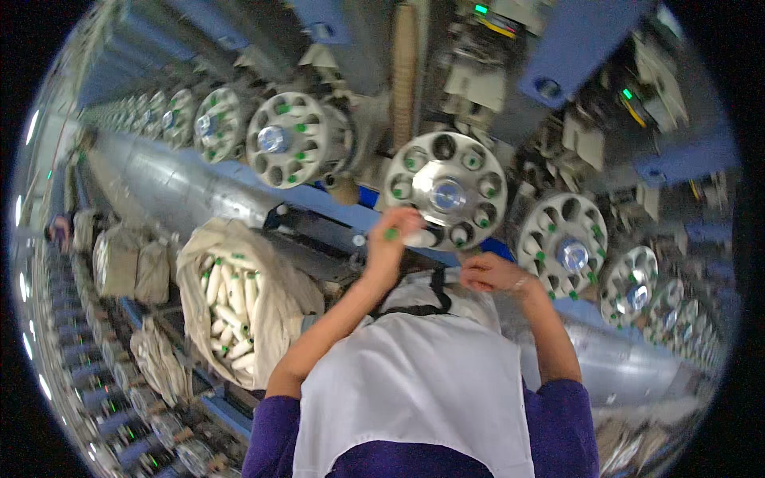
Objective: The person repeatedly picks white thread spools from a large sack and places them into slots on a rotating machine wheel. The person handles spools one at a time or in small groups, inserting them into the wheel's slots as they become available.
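My left hand is closed around a white yarn bobbin with a green tip, just under the lower left rim of a round metal bobbin magazine. That magazine has a ring of holes, several holding bobbins with green ends, and a shiny hub. Below its lower right rim is my right hand, fingers curled together and pointing left; whatever they pinch, if anything, is too small to make out. Under both hands, a pale cloth with black straps lies against my white apron.
A large cloth sack full of white, green-tipped bobbins stands at my left. More round magazines run along the machine to the left and another magazine sits at right. A long metal duct passes below them.
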The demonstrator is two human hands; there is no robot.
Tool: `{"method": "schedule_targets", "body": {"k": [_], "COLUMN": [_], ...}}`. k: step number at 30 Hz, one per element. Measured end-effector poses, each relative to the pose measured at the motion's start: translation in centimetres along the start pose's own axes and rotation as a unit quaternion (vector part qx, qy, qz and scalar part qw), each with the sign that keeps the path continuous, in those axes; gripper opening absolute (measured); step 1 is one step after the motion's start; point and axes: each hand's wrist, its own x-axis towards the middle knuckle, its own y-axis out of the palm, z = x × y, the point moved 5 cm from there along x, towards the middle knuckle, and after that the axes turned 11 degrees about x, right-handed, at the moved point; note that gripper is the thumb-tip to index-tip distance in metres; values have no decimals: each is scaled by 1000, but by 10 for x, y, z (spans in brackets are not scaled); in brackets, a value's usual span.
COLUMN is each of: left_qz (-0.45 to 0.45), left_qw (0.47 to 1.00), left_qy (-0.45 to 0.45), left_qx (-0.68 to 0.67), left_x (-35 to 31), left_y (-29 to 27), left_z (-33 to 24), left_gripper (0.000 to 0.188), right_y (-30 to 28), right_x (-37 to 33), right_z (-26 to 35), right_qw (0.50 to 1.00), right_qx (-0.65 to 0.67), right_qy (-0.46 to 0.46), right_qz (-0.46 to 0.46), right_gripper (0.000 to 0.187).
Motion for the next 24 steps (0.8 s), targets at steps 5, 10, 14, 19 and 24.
{"method": "schedule_targets", "body": {"k": [5,10,14,19,24], "left_qz": [111,-2,-99,-340,-594], "left_qw": [988,997,993,926,763], "left_qy": [35,18,-14,-47,-71], "left_qx": [97,74,56,160,245], "left_x": [-22,-34,-67,-140,-221], "left_y": [19,-21,-64,-162,-313], "left_z": [16,19,28,45,62], "left_gripper": [27,21,22,16,25], "right_y": [-54,-48,-61,-61,14], "right_x": [21,73,73,71,133], "right_z": [60,84,72,87,112], "right_qw": [962,744,760,720,762], "right_qx": [151,-500,-473,-471,-448], "right_qy": [-146,-284,-288,-338,-362], "right_qz": [-175,-340,-339,-382,-297], "right_gripper": [15,8,10,22,15]}}
